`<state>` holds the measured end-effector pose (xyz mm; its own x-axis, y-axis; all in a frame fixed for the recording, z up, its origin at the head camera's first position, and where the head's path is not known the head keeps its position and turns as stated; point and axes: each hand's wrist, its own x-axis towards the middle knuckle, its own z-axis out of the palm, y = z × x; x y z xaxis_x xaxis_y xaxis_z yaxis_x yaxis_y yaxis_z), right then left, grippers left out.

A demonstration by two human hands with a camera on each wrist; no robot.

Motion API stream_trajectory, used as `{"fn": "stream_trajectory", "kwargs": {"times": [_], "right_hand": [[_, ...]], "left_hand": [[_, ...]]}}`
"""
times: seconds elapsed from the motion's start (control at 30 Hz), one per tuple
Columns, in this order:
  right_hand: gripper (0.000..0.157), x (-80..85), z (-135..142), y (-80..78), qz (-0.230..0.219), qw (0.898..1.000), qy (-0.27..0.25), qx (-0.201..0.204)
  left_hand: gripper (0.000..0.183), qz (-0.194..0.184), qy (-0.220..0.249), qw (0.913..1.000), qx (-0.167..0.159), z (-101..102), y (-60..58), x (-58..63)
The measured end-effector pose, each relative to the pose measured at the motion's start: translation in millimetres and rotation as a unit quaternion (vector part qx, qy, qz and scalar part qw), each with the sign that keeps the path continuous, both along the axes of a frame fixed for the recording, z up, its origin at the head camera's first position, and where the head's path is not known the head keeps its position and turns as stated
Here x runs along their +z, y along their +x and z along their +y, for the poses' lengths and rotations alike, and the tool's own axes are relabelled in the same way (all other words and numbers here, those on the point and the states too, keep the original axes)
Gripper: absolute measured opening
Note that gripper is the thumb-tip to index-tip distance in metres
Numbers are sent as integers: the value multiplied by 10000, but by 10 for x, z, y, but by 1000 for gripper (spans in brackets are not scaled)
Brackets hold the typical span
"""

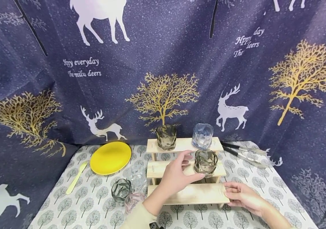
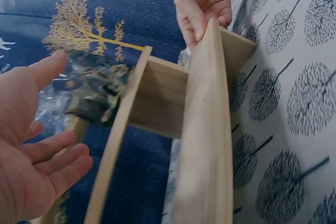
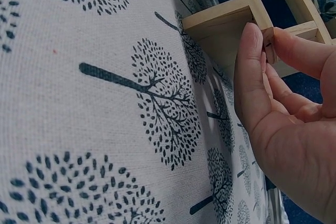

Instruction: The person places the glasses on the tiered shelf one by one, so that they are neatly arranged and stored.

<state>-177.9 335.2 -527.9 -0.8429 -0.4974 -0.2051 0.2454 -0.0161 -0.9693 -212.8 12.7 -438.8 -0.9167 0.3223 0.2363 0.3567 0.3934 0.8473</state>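
Note:
A three-tier wooden shelf [image 1: 191, 194] stands on the cloth. On its middle tier sits a smoky grey glass [image 1: 206, 163] with a wavy shape, toward the right end. My left hand [image 1: 175, 173] is beside that glass, thumb and fingers spread apart; in the left wrist view a gap shows between the fingers and the glass [image 2: 97, 90]. My right hand [image 1: 244, 197] pinches the right end of the lowest board, thumb and fingertips on either side of it, as the right wrist view shows. Another smoky glass [image 1: 166, 137] and a bluish glass [image 1: 202, 136] stand on the top tier.
Left of the shelf, a dark glass [image 1: 121, 190], a clear glass [image 1: 138, 176] and a pinkish glass [image 1: 133, 202] cluster on the tree-print cloth [image 1: 74, 206]. Farther left lie a yellow plate [image 1: 110, 158] and a pale yellow utensil [image 1: 77, 178]. Tongs [image 1: 244, 152] lie behind right.

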Motion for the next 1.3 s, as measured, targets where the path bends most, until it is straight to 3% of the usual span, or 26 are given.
{"fn": "stream_trajectory", "kwargs": {"times": [0.3,0.57,0.77,0.97,1.13,1.3], "right_hand": [[46,10,-7,-7,-21,10000,42,-28],[44,18,-9,-6,-45,10000,13,-24],[46,18,-6,4,-13,10000,28,-17],[43,15,-5,11,-2,10000,-21,42],[41,16,-5,9,-1,10000,-49,38],[43,25,-14,12,7,10000,-72,64]], "left_hand": [[82,421,334,9983,-230,-539,150,124],[76,551,92,9984,21,-1176,221,42],[71,751,-127,9968,255,-1723,250,-136],[75,1029,-345,9930,457,-2221,274,-393],[80,577,-122,9975,389,-2509,321,-627],[84,56,281,9995,94,-2638,326,-808]]}}
